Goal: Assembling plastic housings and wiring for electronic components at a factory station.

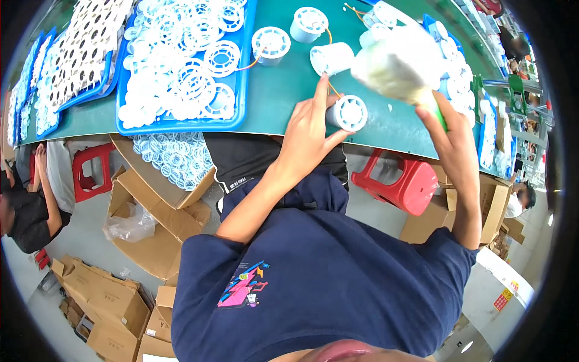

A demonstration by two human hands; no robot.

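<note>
My left hand (307, 130) is at the table's front edge with its index finger stretched out. Its thumb lies against a white plastic cylinder (351, 113) with a slotted round end, steadying it from the side. The index fingertip meets a second white cylinder (333, 58) lying tipped over just beyond. In my right hand (451, 130) is a mallet with a green handle (435, 113). Its pale, bulky head (398, 66) is raised and smeared by motion. Two more white cylinders (271, 46) (309, 24) stand farther back, with orange wires nearby.
A blue tray (181, 125) heaped with white rings and discs lies on the green table (274, 111) to the left. More white parts (461, 78) sit to the right. Below are a red stool (404, 184) and cardboard boxes (102, 295). A person (36, 205) sits at far left.
</note>
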